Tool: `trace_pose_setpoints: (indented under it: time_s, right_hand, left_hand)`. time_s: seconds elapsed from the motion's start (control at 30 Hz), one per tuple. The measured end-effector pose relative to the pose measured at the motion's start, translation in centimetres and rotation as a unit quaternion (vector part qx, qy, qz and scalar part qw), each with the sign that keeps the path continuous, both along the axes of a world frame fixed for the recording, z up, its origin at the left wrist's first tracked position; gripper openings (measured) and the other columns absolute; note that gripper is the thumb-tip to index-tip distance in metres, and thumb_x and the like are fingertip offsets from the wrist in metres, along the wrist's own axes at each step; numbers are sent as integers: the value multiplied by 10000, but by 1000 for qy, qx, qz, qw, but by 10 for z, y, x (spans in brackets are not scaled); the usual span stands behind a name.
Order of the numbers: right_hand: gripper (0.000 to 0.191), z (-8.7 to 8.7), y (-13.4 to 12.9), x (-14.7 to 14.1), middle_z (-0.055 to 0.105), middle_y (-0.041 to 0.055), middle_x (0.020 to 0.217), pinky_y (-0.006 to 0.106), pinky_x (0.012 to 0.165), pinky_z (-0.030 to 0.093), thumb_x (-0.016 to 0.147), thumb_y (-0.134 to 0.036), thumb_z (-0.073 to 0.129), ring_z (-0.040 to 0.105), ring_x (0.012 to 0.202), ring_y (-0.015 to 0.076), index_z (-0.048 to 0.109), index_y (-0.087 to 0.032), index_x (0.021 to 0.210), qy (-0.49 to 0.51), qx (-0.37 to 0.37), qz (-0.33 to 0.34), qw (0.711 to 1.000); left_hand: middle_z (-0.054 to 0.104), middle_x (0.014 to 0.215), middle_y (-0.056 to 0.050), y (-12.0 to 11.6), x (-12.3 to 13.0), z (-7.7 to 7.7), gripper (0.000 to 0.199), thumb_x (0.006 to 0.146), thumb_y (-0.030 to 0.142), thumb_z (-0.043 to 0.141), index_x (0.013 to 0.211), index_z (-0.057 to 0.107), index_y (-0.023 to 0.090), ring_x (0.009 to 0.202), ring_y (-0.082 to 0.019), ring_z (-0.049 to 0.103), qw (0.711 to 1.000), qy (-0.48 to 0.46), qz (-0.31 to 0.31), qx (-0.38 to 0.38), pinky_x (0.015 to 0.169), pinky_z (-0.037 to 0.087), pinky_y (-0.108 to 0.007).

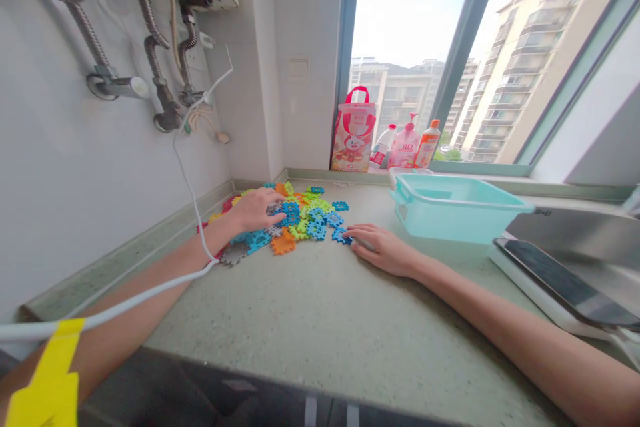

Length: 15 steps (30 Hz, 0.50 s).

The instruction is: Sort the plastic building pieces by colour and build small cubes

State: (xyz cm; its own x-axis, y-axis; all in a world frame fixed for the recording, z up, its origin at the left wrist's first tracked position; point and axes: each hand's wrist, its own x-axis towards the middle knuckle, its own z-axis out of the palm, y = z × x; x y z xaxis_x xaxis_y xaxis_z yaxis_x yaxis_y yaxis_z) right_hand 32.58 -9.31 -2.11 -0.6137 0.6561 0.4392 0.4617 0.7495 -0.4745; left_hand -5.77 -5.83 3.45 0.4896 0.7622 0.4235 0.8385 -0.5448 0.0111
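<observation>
A pile of colourful notched plastic pieces (300, 230) lies on the grey-green counter (300, 320). My left hand (256, 209) reaches over the left part of the pile, its thumb and fingers around a blue piece (290, 214). At the right edge of the pile my right hand (377, 247) rests on the counter, its fingertips on another blue piece (341, 235). An orange piece (283, 242) and a grey piece (234, 253) lie at the pile's front edge.
A turquoise bin (450, 213) stands right of my right hand, beside the sink (590, 240). A phone (565, 273) lies on a white box there. A white cable (190, 180) crosses my left forearm. Bottles (404, 147) and a bag (353, 137) stand by the window.
</observation>
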Motion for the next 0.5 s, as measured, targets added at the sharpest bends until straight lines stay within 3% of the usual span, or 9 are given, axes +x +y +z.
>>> trace_pose_setpoints:
  time_s: [0.1,0.2,0.5]
  right_hand:
    - [338,0,0,0,707,56,1365,553,1172,459,956,-314,626,635,1292,313,752,-301,1269,-18,6,-4,1000]
    - [353,-2,2,2,697,85,1378,555,1158,477,980,-339,602,636,1291,314,732,-281,1303,-38,30,4,999]
    - [372,-2,3,4,668,105,1418,547,1143,498,1022,-329,534,631,1307,309,682,-256,1355,-88,69,3,994]
  left_hand:
    - [647,1431,-136,3,2,-4,587,921,504,633,1415,628,186,1319,-318,587,999,15,-39,-14,1144,425,-443]
    - [600,1498,-149,7,2,-8,650,925,454,626,1505,541,172,1354,-308,573,997,42,-44,-57,1154,418,-437]
    - [719,1261,-93,3,-2,3,546,874,388,657,1404,661,255,1160,-272,655,994,77,-63,-46,1048,466,-382]
